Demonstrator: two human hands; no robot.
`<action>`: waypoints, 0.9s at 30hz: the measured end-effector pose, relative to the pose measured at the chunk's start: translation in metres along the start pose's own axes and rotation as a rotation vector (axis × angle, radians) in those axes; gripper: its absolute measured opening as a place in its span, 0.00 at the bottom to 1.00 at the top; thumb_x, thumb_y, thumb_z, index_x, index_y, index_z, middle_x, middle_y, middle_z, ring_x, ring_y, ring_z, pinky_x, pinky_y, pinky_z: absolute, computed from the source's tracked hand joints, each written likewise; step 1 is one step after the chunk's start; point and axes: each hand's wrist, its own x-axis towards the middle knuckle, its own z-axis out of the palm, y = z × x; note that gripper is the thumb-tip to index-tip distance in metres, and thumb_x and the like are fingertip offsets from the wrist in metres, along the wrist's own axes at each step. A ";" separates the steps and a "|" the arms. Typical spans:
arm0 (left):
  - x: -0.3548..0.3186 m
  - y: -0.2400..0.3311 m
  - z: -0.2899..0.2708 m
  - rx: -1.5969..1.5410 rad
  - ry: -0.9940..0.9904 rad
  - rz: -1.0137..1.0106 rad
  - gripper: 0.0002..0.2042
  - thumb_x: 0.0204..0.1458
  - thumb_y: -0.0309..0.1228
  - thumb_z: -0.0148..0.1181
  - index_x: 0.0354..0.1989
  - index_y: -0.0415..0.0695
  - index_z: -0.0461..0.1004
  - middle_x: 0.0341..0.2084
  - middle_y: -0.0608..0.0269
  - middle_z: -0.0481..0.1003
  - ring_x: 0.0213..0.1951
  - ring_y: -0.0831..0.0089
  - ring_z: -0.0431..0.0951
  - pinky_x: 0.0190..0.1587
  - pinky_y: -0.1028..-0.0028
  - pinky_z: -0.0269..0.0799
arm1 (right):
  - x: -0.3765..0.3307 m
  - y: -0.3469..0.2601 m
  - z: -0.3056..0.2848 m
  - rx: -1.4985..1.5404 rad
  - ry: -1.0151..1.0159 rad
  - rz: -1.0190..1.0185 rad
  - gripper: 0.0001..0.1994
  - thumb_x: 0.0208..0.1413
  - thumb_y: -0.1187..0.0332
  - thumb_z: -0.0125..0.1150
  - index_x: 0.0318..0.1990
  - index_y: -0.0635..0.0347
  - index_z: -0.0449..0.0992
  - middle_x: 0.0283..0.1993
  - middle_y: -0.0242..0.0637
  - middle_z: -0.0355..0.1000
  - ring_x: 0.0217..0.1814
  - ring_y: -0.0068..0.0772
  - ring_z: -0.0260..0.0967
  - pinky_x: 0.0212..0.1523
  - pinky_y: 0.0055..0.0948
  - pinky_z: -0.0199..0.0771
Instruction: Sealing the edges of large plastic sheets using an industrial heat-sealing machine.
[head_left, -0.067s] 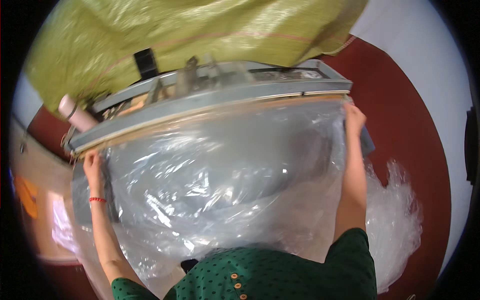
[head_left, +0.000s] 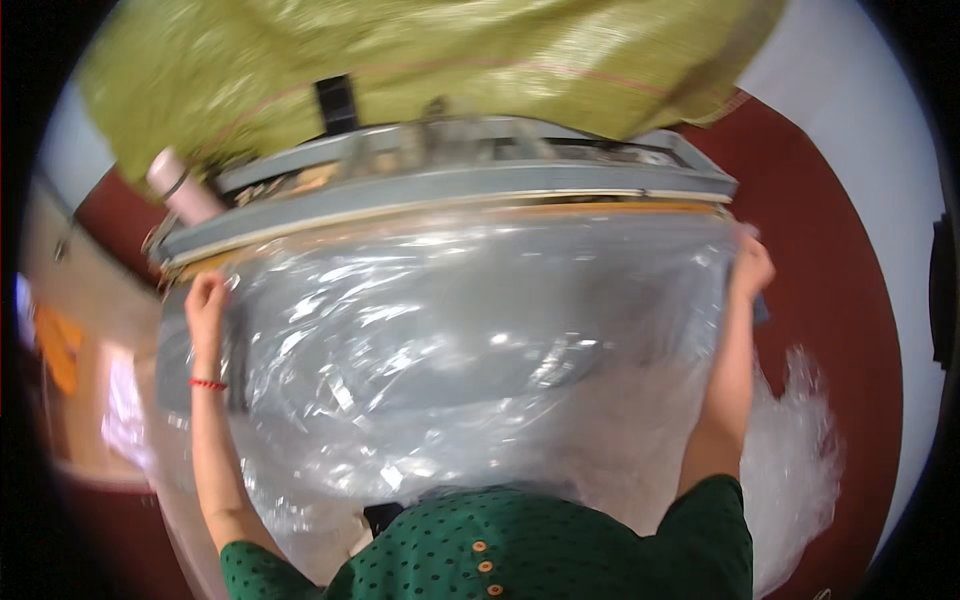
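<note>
A wide sheet of clear plastic film (head_left: 420, 370) stretches between my hands over a grey flat surface. My left hand (head_left: 206, 296), with a red beaded bracelet at the wrist, is closed on the film's far left corner. At the far right corner my right hand (head_left: 752, 268) grips the film too, fingers curled. The far edge of the sheet runs just on my side of a long grey metal trough (head_left: 450, 185). Toward my body the film is loose and wrinkled.
A pink bottle (head_left: 186, 188) stands by the trough's left end. A black flat object (head_left: 336, 104) lies against the yellow-green woven sheet (head_left: 500, 50) behind it. More bunched clear plastic (head_left: 795, 480) hangs at the right above the red floor (head_left: 835, 300).
The whole view has shifted, so the scene sits further right. My left hand is slightly higher in the picture and my right hand slightly lower; both still hold the film.
</note>
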 end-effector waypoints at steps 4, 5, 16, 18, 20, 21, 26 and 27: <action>-0.044 0.072 -0.001 -0.222 -0.082 0.074 0.02 0.50 0.26 0.50 0.30 0.42 0.69 0.25 0.72 0.68 0.30 0.82 0.67 0.35 0.82 0.63 | 0.008 -0.011 -0.039 -0.136 0.301 -0.274 0.11 0.51 0.68 0.52 0.37 0.65 0.74 0.37 0.43 0.72 0.40 0.36 0.69 0.43 0.30 0.66; -0.047 0.085 -0.005 -0.284 -0.105 0.079 0.02 0.50 0.24 0.50 0.30 0.42 0.69 0.26 0.72 0.69 0.31 0.83 0.67 0.36 0.82 0.63 | 0.009 -0.023 -0.036 -0.223 0.445 -0.413 0.12 0.51 0.68 0.52 0.40 0.65 0.73 0.42 0.43 0.71 0.43 0.37 0.67 0.46 0.30 0.65; -0.119 0.142 -0.050 -0.018 -0.139 0.261 0.04 0.46 0.21 0.51 0.32 0.38 0.69 0.29 0.68 0.71 0.35 0.80 0.69 0.40 0.81 0.64 | -0.299 -0.400 0.019 0.856 -1.195 -0.871 0.13 0.44 0.68 0.60 0.37 0.65 0.72 0.36 0.42 0.70 0.38 0.36 0.67 0.40 0.31 0.67; -0.125 0.149 -0.055 0.057 -0.168 0.226 0.05 0.48 0.25 0.54 0.32 0.37 0.70 0.27 0.67 0.71 0.33 0.81 0.69 0.38 0.80 0.64 | -0.310 -0.399 0.021 0.893 -1.671 -0.586 0.09 0.47 0.67 0.58 0.30 0.65 0.73 0.25 0.34 0.70 0.28 0.23 0.64 0.32 0.23 0.66; -0.135 0.127 -0.079 0.103 -0.388 0.029 0.06 0.48 0.27 0.54 0.31 0.37 0.70 0.25 0.67 0.71 0.32 0.80 0.69 0.37 0.79 0.65 | -0.308 -0.376 0.029 0.942 -1.705 -0.478 0.08 0.46 0.67 0.59 0.27 0.63 0.73 0.22 0.29 0.69 0.27 0.17 0.62 0.30 0.20 0.65; -0.138 0.114 -0.087 0.133 -0.625 -0.160 0.07 0.49 0.28 0.54 0.30 0.37 0.70 0.23 0.66 0.71 0.31 0.80 0.68 0.36 0.78 0.65 | -0.296 -0.355 0.039 0.903 -1.673 -0.408 0.07 0.45 0.67 0.60 0.26 0.62 0.74 0.22 0.27 0.68 0.27 0.16 0.62 0.29 0.19 0.65; -0.196 0.072 -0.072 0.104 -0.925 -0.238 0.05 0.50 0.28 0.52 0.30 0.39 0.71 0.22 0.68 0.71 0.29 0.83 0.67 0.35 0.79 0.65 | -0.170 -0.170 0.061 0.372 -1.004 -0.099 0.08 0.41 0.66 0.62 0.23 0.62 0.75 0.20 0.29 0.69 0.24 0.18 0.63 0.27 0.21 0.63; -0.204 0.062 -0.069 0.083 -1.008 -0.330 0.05 0.49 0.27 0.51 0.31 0.40 0.71 0.22 0.69 0.71 0.29 0.83 0.67 0.35 0.79 0.65 | -0.137 -0.123 0.049 0.258 -0.818 -0.040 0.08 0.42 0.66 0.61 0.23 0.62 0.75 0.21 0.29 0.69 0.24 0.19 0.62 0.27 0.22 0.63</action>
